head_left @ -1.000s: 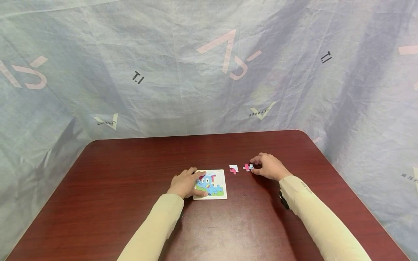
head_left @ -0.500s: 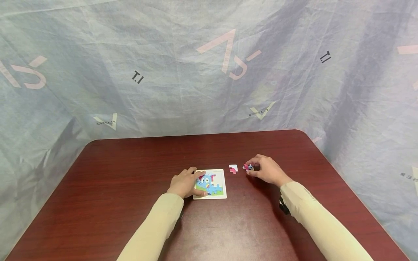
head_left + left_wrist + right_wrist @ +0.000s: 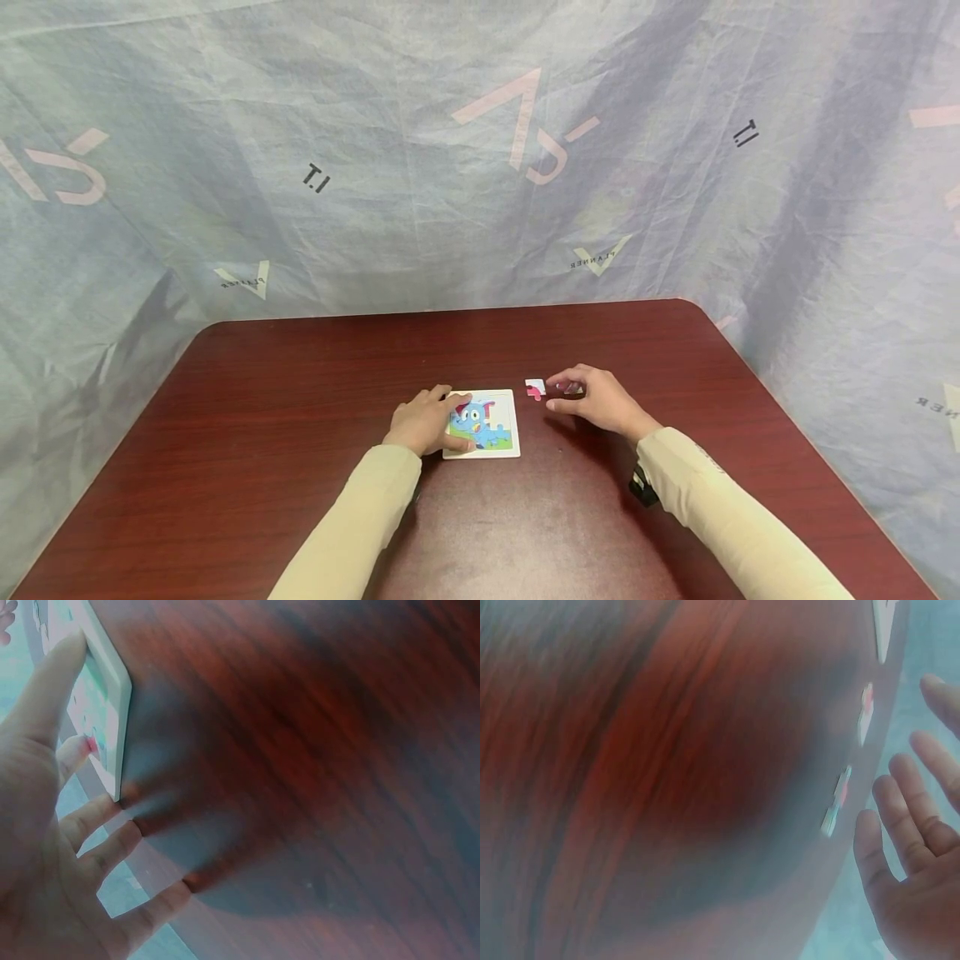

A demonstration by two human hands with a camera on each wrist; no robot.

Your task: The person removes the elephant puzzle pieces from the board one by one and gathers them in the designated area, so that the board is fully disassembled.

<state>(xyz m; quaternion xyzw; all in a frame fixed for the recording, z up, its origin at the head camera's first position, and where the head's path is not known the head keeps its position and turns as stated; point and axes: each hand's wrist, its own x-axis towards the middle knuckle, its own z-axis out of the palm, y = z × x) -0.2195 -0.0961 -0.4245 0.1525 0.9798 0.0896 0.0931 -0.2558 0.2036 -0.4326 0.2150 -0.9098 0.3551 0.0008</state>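
On the reddish-brown table [image 3: 337,367] sat the puzzle tray [image 3: 495,454], its left side partly covered by the left hand [image 3: 426,423], whose spread fingers rested against it without gripping. Just right of the tray lay a pink-and-white piece [image 3: 535,388]; farther right of it, a second piece [image 3: 837,801] was partly hidden in the head view by the right hand [image 3: 594,400], its fingers loosely bent and grasping nothing. Beyond the tray, past the far edge, hung a printed grey cloth [image 3: 420,225].

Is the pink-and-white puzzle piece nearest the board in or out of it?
Out: the pink-and-white piece lies on the table, with bare tabletop between it and the board.
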